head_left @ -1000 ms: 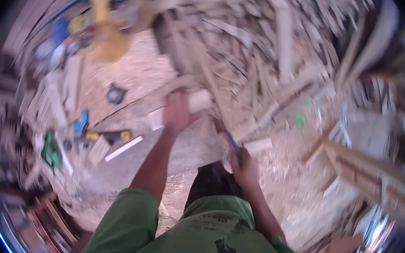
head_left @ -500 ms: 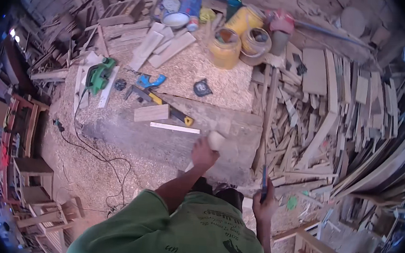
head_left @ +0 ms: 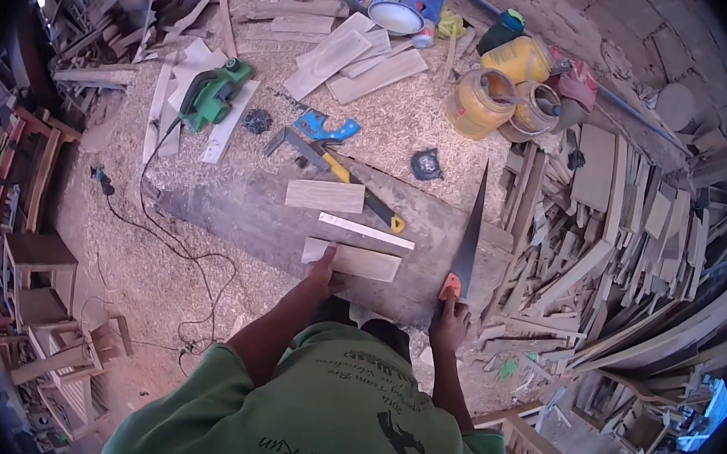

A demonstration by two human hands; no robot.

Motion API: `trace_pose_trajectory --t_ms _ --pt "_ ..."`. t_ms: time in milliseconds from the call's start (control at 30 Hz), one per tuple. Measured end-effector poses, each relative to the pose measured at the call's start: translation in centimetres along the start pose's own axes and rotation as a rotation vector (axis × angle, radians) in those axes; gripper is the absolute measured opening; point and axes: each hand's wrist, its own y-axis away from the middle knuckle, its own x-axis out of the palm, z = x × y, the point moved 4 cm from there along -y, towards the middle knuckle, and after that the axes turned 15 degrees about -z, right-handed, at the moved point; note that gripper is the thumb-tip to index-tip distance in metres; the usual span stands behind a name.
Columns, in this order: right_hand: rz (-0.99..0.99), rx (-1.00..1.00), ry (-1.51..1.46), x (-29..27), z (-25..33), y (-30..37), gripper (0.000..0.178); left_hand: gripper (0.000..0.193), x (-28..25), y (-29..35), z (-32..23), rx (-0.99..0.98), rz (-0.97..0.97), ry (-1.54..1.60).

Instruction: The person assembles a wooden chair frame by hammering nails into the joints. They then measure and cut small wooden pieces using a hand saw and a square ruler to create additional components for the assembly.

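Note:
My left hand (head_left: 320,274) grips the left end of a short wooden board (head_left: 360,263), thumb on its top face, at the near edge of the workbench (head_left: 249,233). In my right hand (head_left: 449,325) is a handsaw (head_left: 468,246) by its orange and dark handle. Its tapering dark blade points away from me over the bench's right part, apart from the board. Beyond the board lie a thin pale strip (head_left: 367,231) and another short wood block (head_left: 324,195). A tool with a yellow and black handle (head_left: 359,185) rests behind that block.
Farther back are a blue tool (head_left: 327,125), a black tape measure (head_left: 426,165) and a green electric planer (head_left: 215,95), whose cord runs down the left. Yellow jars (head_left: 480,107) stand at the back among shavings. Wood offcuts (head_left: 552,271) are piled at right.
The board, earlier tilted and blurred in my left hand, now lies lengthwise near the bench edge. My right hand has brought the saw forward over the bench. The whole view has shifted.

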Motion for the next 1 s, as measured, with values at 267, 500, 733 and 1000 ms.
trace_pose_trajectory --t_ms 267,500,733,1000 --pt "0.125 -0.042 -0.629 1.5 16.5 -6.4 0.038 0.045 -15.9 -12.1 -14.8 0.956 -0.683 -0.102" --pt "0.261 0.166 -0.960 9.7 27.2 -12.9 0.059 0.042 -8.9 -11.1 -23.0 0.666 -0.173 -0.152" --pt "0.465 0.455 -1.177 3.6 28.1 -9.8 0.060 0.036 -10.9 -3.6 -19.5 0.490 -0.081 0.132" --pt "0.463 0.780 -1.274 3.9 18.4 -0.5 0.044 0.025 -12.5 -2.1 -9.2 0.645 0.022 -0.036"
